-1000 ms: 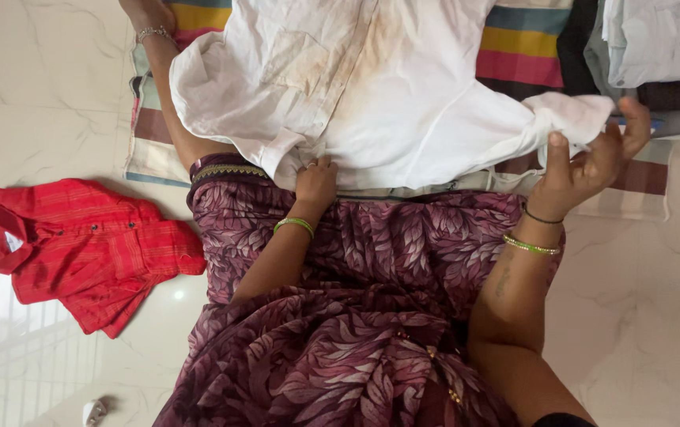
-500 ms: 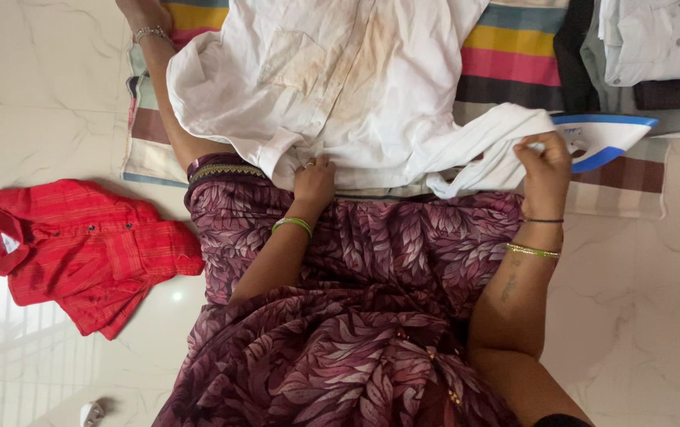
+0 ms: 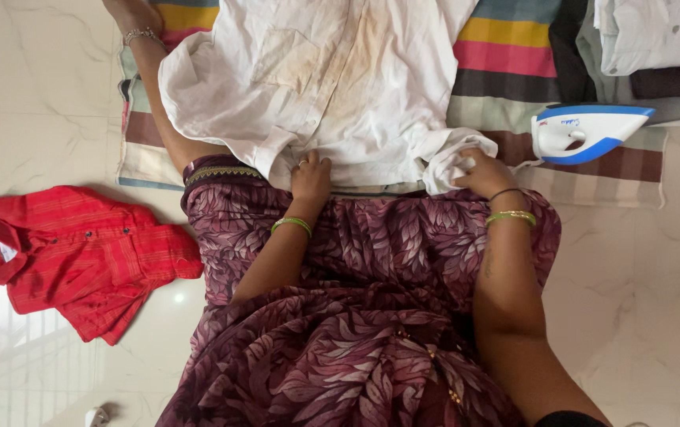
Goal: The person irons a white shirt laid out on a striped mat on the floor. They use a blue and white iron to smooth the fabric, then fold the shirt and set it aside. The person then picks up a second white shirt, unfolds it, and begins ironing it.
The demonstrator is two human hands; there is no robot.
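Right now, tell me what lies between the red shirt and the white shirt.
In the head view, bare marble floor, then the striped mat's edge and the person's outstretched leg, separate the red shirt from the white shirt.

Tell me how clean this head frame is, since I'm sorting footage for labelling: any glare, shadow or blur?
Head view: even daylight, the white shirt bright but its stains still readable; window glare streaks the marble floor at lower left, with a small highlight beside the red shirt; soft shadows only; both hands, left and right, and the iron look sharp; the top edge crops the shirt.
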